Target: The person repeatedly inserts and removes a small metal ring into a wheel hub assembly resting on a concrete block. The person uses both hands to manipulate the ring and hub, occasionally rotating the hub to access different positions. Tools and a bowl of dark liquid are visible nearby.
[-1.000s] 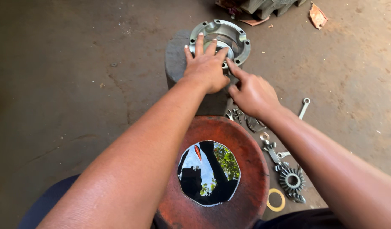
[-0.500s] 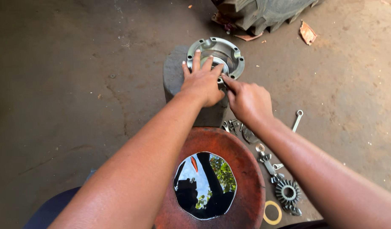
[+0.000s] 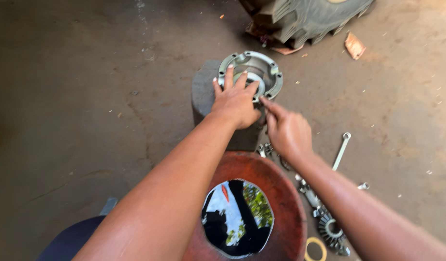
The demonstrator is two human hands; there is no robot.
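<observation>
The left hand [image 3: 236, 101] is pressing flat, fingers spread, on the round metal housing [image 3: 252, 72]; the right hand [image 3: 286, 129] is pointing at its near rim, just beside.

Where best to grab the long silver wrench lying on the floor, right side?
Probably mid-shaft, from above. The silver wrench lies flat on the concrete floor, its slim straight handle clear of the other parts, with its ring end pointing away. The right hand is nearest; pinching across the narrow shaft should lift it more cleanly than the ends.
</observation>
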